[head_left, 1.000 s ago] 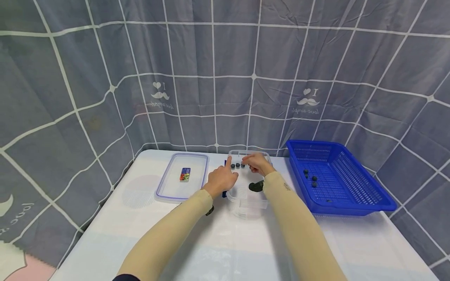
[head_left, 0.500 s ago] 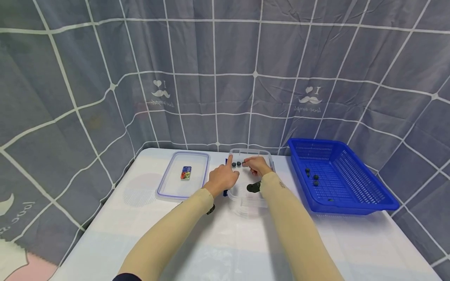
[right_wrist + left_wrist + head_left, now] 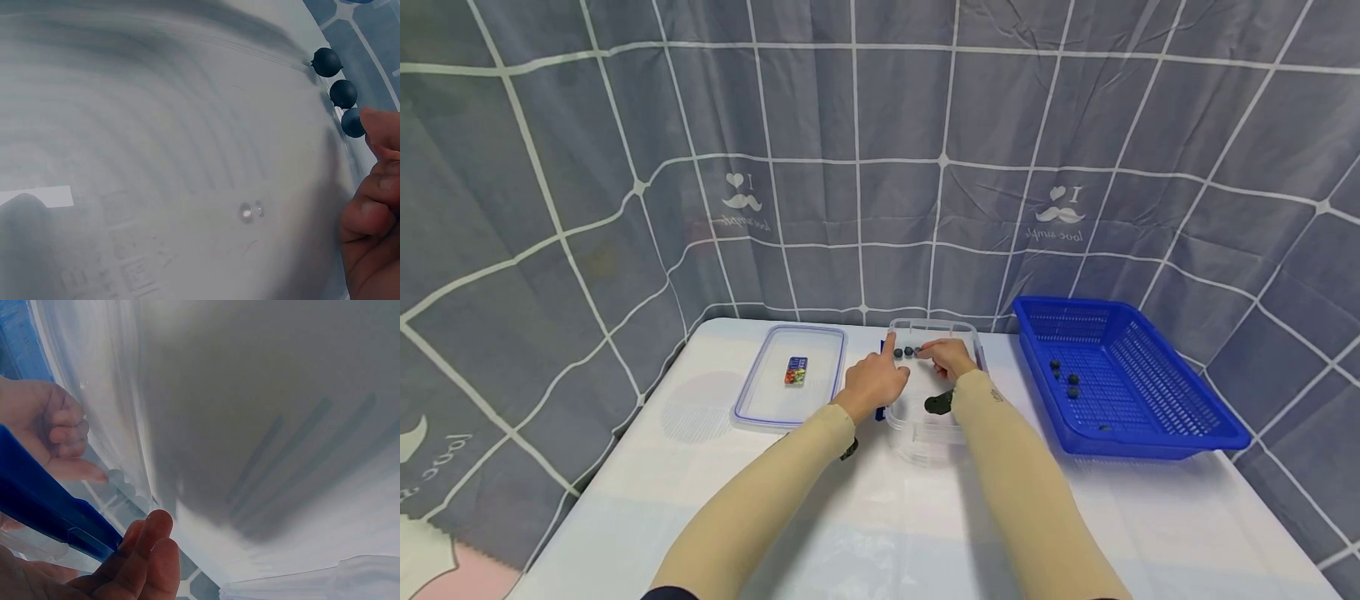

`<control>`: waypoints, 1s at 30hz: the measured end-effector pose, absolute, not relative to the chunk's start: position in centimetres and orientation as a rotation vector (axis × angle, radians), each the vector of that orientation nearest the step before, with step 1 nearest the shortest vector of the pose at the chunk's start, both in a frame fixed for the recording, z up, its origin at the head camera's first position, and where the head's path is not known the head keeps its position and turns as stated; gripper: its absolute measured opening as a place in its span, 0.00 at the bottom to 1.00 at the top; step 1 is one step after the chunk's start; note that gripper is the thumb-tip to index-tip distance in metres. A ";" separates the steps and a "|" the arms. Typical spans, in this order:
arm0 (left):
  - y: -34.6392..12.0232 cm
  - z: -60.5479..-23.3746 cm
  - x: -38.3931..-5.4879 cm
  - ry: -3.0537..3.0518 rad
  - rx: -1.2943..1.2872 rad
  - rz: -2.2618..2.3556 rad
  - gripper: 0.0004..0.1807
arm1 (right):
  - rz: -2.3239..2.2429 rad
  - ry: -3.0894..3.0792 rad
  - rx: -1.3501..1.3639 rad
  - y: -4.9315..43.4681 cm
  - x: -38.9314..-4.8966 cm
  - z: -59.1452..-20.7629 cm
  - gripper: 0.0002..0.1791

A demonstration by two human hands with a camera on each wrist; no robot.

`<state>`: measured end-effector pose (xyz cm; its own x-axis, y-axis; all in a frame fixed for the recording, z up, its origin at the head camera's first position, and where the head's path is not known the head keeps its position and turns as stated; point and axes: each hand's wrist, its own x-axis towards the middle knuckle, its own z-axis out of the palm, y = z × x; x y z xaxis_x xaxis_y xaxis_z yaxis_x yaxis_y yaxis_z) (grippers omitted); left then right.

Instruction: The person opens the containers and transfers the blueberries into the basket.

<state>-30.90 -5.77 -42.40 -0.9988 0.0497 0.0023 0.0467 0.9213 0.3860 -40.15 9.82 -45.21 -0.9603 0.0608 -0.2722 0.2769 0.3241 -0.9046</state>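
In the head view a clear plastic container (image 3: 917, 408) with blue side clips stands near the table's back edge. My left hand (image 3: 874, 385) grips its left wall. In the left wrist view the fingers (image 3: 150, 562) lie by a blue clip (image 3: 56, 506). Inside, three dark blueberries form a row along the far end: one at the left (image 3: 327, 62), one in the middle (image 3: 343, 94), one at the right (image 3: 353, 123). My right hand (image 3: 951, 358) reaches over the container and pinches the right-hand blueberry at its side, other fingers curled. The thumb's contact is partly hidden.
A blue plastic basket (image 3: 1157, 437) with several blueberries stands to the right. On the left lies the container's clear lid (image 3: 763, 404) with a blue seal, bearing a small printed packet (image 3: 796, 372). A grey checked curtain (image 3: 895, 208) hangs behind the table.
My right fingertips have shifted slightly at the right-hand blueberry, which shows more clearly now beside the other two. The left hand has stayed on the container wall. The head view sways a little.
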 end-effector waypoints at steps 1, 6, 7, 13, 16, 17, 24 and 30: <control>-5.8 -42.4 -30.9 3.072 0.076 0.615 0.40 | -1.698 2.397 0.320 9.8 -40.2 -45.2 0.17; -5.9 -42.4 -31.0 3.076 0.078 0.618 0.40 | -1.719 2.393 0.351 9.5 -40.5 -45.4 0.18; -5.9 -42.4 -31.0 3.077 0.078 0.619 0.40 | -1.722 2.392 0.357 9.5 -40.6 -45.4 0.17; -5.8 -42.4 -30.9 3.075 0.079 0.631 0.40 | -1.673 2.426 0.399 9.4 -40.6 -45.6 0.17; -5.8 -42.5 -30.9 3.073 0.080 0.630 0.40 | -1.668 2.435 0.414 9.4 -40.5 -45.6 0.14; -5.8 -42.5 -30.9 3.076 0.078 0.628 0.40 | -1.674 2.435 0.419 9.4 -40.4 -45.6 0.13; -5.7 -42.4 -30.9 3.095 0.070 0.625 0.39 | -1.697 2.438 0.420 9.2 -40.2 -45.3 0.09; -5.7 -42.5 -30.8 3.089 0.072 0.621 0.40 | -1.682 2.440 0.413 9.2 -40.2 -45.3 0.11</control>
